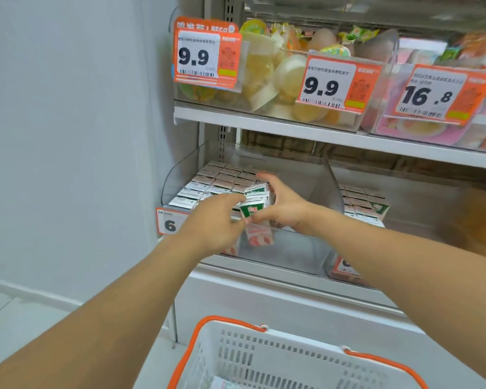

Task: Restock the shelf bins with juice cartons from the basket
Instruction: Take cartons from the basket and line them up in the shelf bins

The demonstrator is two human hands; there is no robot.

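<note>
Both hands, left hand [216,220] and right hand [284,206], have fingers pinching a green juice carton [254,204] over the clear shelf bin [300,248], half filled with cartons; the white basket [264,357] sits below.

Small green-and-white juice cartons [254,202] held bunched and tilted above the front of the clear shelf bin [317,178]. Packed upright in neat rows across that bin's left side and rear, right part bare. White slotted basket [278,357], orange handles, sat below the shelf.
</note>
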